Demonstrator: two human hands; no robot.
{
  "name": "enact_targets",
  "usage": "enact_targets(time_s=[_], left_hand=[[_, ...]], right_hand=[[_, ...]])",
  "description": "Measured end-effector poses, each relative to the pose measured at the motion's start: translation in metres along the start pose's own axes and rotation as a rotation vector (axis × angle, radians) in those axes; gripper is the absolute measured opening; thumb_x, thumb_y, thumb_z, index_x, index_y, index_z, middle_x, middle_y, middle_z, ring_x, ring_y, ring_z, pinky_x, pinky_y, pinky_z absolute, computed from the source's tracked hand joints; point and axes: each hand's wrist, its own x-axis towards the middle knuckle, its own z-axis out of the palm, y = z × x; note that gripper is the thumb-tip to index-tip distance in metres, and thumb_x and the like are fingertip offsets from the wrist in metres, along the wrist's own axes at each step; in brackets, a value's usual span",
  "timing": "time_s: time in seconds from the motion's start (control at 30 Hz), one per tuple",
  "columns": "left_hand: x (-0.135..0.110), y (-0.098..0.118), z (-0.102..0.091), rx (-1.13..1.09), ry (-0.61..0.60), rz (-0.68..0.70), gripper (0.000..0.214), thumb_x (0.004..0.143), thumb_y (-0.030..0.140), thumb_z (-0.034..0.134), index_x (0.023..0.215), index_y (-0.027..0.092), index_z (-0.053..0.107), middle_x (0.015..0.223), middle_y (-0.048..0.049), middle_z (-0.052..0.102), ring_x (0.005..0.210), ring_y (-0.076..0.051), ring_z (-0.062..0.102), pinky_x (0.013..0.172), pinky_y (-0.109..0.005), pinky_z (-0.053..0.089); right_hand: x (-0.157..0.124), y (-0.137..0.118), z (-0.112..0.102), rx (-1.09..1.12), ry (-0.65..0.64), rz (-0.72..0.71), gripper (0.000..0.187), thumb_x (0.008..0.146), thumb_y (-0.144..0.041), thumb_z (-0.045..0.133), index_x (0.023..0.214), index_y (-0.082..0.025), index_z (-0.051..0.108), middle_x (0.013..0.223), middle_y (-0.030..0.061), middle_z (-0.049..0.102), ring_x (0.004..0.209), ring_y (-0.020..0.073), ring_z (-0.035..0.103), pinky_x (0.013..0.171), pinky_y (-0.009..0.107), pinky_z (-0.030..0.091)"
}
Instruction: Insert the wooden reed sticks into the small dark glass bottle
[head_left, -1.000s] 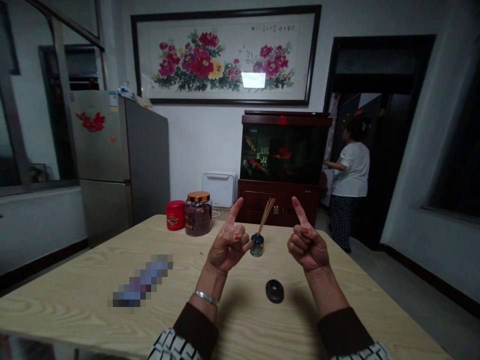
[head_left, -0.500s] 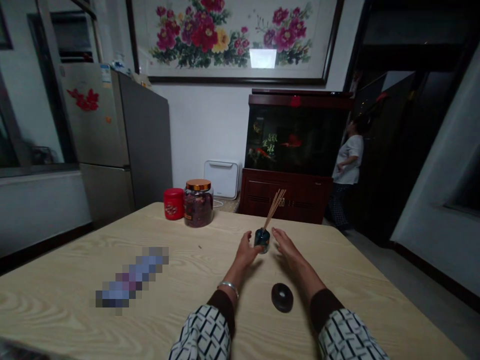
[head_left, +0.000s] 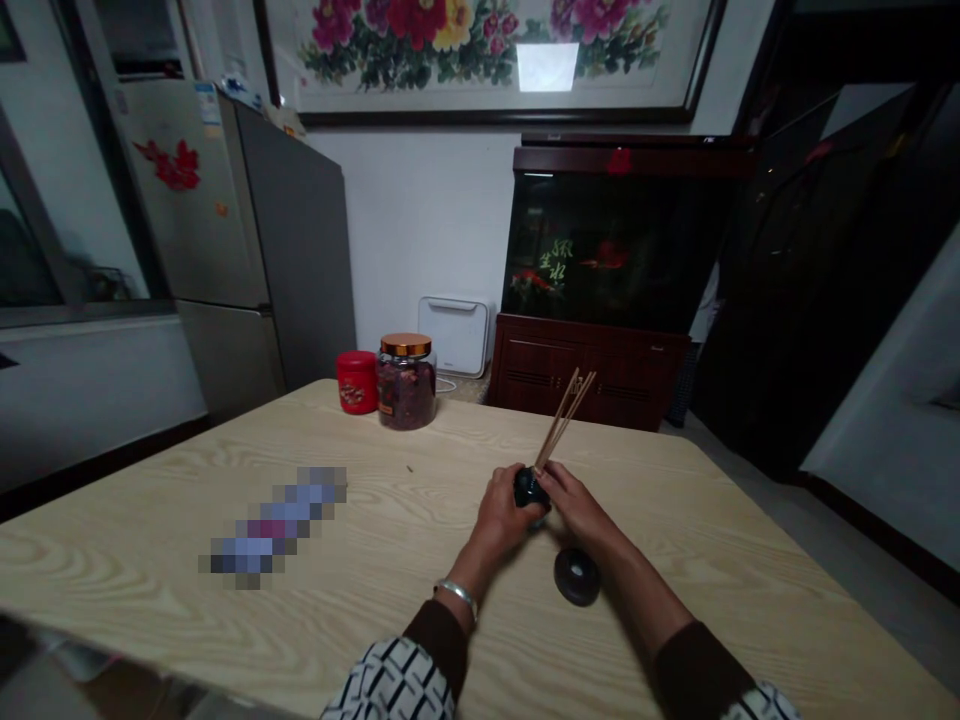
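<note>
head view, left hand (head_left: pixel 502 512), right hand (head_left: pixel 576 503), fingers curled around dark diffuser bottle (head_left: pixel 529 488)

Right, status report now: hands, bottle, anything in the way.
Left hand and right hand both closed on the dark reed diffuser bottle. Wooden reeds tilted in its neck. Dark round dish beside right forearm, nothing between hands and bottle.

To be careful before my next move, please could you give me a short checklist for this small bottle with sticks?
Grip: left hand and right hand close around the small dark bottle: ok.
Wooden sticks rise from the bottle, leaning, touching nothing else: ok.
Liquid level inside the bottle: hidden by the hands: cannot tell.
Dark round object lies apart from the right hand: ok.
Glass jar and red tin stand away from the hands: ok.
</note>
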Motion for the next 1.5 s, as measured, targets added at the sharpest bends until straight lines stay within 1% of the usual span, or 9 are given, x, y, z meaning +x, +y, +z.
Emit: enact_targets(time_s=[0.27, 0.43, 0.5, 0.67, 0.8, 0.9, 1.1, 1.23, 1.5], left_hand=[[-0.038, 0.02, -0.01, -0.184, -0.115, -0.077, 0.059, 0.069, 0.022, 0.075, 0.124, 0.019, 0.054, 0.108, -0.0065, 0.067, 0.096, -0.023, 0.062, 0.088, -0.033, 0.047], [-0.043, 0.023, -0.015, -0.175, -0.083, -0.055, 0.062, 0.068, 0.027, 0.08, 0.125, 0.02, 0.055, 0.113, -0.0076, 0.067, 0.103, -0.024, 0.06, 0.093, -0.034, 0.046], [-0.044, 0.024, -0.017, -0.182, -0.086, -0.063, 0.063, 0.068, 0.028, 0.08, 0.125, 0.02, 0.056, 0.112, -0.0083, 0.067, 0.102, -0.025, 0.061, 0.093, -0.036, 0.047], [-0.045, 0.025, -0.019, -0.207, -0.071, -0.07, 0.062, 0.067, 0.028, 0.082, 0.123, 0.019, 0.059, 0.112, -0.0097, 0.066, 0.102, -0.026, 0.061, 0.095, -0.04, 0.047], [-0.046, 0.022, -0.018, -0.223, -0.07, -0.057, 0.06, 0.066, 0.028, 0.082, 0.122, 0.02, 0.06, 0.112, -0.0083, 0.066, 0.102, -0.026, 0.06, 0.096, -0.039, 0.047], [-0.046, 0.02, -0.018, -0.221, -0.078, -0.047, 0.062, 0.067, 0.029, 0.082, 0.123, 0.021, 0.059, 0.114, -0.0082, 0.065, 0.106, -0.027, 0.059, 0.097, -0.039, 0.046], [-0.046, 0.02, -0.019, -0.235, -0.08, -0.046, 0.064, 0.066, 0.031, 0.082, 0.124, 0.021, 0.058, 0.118, -0.0074, 0.065, 0.11, -0.027, 0.058, 0.1, -0.038, 0.044], [-0.047, 0.018, -0.019, -0.229, -0.078, -0.044, 0.065, 0.066, 0.032, 0.082, 0.125, 0.02, 0.058, 0.118, -0.0089, 0.065, 0.108, -0.027, 0.059, 0.099, -0.037, 0.044], [-0.044, 0.013, -0.019, -0.182, -0.075, -0.048, 0.068, 0.065, 0.035, 0.082, 0.126, 0.022, 0.057, 0.114, -0.0072, 0.067, 0.103, -0.026, 0.061, 0.096, -0.037, 0.046]], right_hand=[[-0.002, -0.034, 0.041, -0.099, 0.234, -0.104, 0.043, 0.092, -0.06, 0.042, 0.082, -0.024, 0.063, 0.101, 0.0075, 0.073, 0.103, 0.024, 0.064, 0.097, 0.04, 0.045], [0.028, -0.084, -0.013, -0.237, 0.338, -0.076, 0.057, 0.095, -0.064, 0.013, 0.093, -0.023, 0.053, 0.082, 0.0075, 0.067, 0.073, 0.0204, 0.064, 0.072, 0.036, 0.05], [0.028, -0.092, -0.048, -0.48, 0.319, 0.009, 0.05, 0.095, -0.061, 0.022, 0.088, -0.023, 0.054, 0.074, 0.006, 0.064, 0.067, 0.0206, 0.061, 0.067, 0.035, 0.046], [-0.037, -0.048, -0.088, -0.853, 0.241, 0.245, 0.026, 0.082, -0.036, 0.062, 0.062, -0.022, 0.053, 0.064, 0.0098, 0.063, 0.081, 0.0307, 0.064, 0.077, 0.042, 0.04], [-0.092, -0.003, -0.08, -1.306, 0.063, 0.356, 0.023, 0.094, -0.036, 0.044, 0.094, -0.02, 0.061, 0.093, 0.0139, 0.069, 0.087, 0.0281, 0.065, 0.076, 0.039, 0.043], [-0.099, -0.007, -0.073, -1.454, 0.029, 0.255, 0.031, 0.096, -0.038, 0.039, 0.101, -0.019, 0.064, 0.106, 0.0163, 0.066, 0.099, 0.03, 0.062, 0.079, 0.039, 0.043], [-0.087, -0.046, -0.041, -1.073, -0.204, 0.174, 0.05, 0.083, -0.057, 0.058, 0.126, -0.03, 0.059, 0.122, 0.0082, 0.061, 0.105, 0.0267, 0.061, 0.083, 0.035, 0.044], [-0.082, -0.049, -0.029, -0.98, -0.386, 0.14, 0.05, 0.058, -0.038, 0.082, 0.105, -0.03, 0.069, 0.103, 0.006, 0.066, 0.094, 0.0276, 0.062, 0.081, 0.036, 0.044], [-0.025, -0.093, -0.011, -0.005, 0.114, -0.038, 0.058, 0.073, -0.047, 0.076, 0.124, -0.028, 0.055, 0.098, 0.0017, 0.064, 0.089, 0.0187, 0.063, 0.083, 0.035, 0.049]])
